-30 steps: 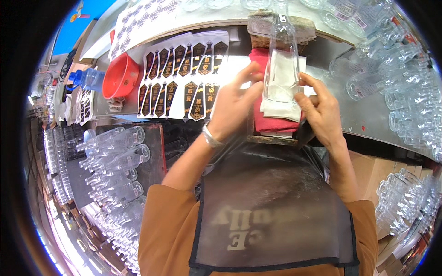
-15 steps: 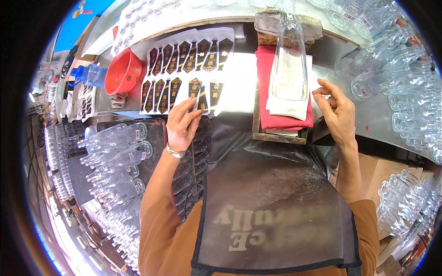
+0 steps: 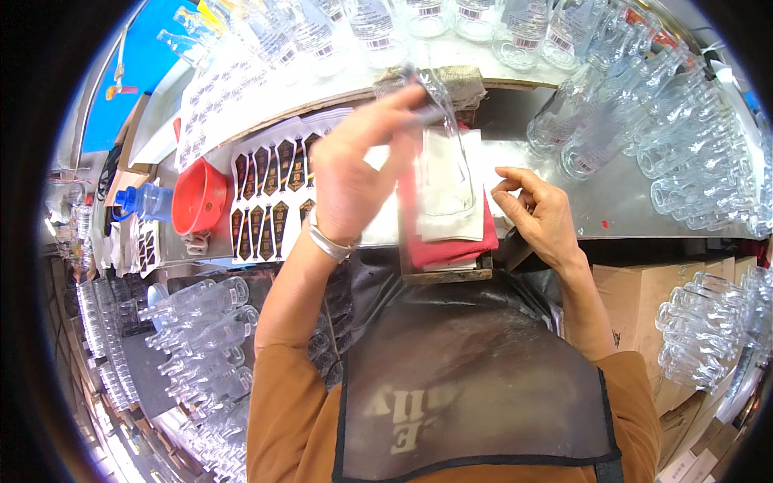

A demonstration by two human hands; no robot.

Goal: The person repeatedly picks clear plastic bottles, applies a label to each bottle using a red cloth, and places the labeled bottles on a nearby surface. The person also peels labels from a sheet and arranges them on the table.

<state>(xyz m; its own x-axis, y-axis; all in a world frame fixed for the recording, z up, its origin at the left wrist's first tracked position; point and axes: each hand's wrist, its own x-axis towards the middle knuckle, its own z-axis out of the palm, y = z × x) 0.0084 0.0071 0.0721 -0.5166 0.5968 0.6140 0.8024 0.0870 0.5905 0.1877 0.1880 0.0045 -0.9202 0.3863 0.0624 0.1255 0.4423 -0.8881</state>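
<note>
**Arrangement of the worktop (image 3: 624,217) and the room**

A clear glass bottle (image 3: 444,181) is laid at the middle of the worktop's front edge, its base directed toward that edge. It is supported on a folded white cloth (image 3: 469,229), which is placed over a red cloth (image 3: 455,253) on a wooden stand (image 3: 447,277). The neck is directed toward a cloth-covered block (image 3: 463,84) at the rear.

The left hand (image 3: 354,169) is raised near the bottle's neck and is blurred; a dark shape is seen at its fingertips, but whether it is gripped cannot be told. The right hand (image 3: 538,213) is positioned just beside the white cloth, with its fingers curled, a narrow gap left at the thumb, and nothing visibly held.

Sheets of black-and-gold labels (image 3: 262,193) are spread left of the stand. A red bowl (image 3: 199,197) and a blue-capped plastic bottle (image 3: 153,203) are located toward the left end. The rear edge is bordered by a raised shelf (image 3: 338,90), on which labelled bottles (image 3: 374,36) are stood. The worktop's right end is crowded with further glass bottles (image 3: 684,149).

Below the worktop, stacked bottles (image 3: 201,314) are kept at the left, and cardboard boxes (image 3: 632,306) at the right.
</note>
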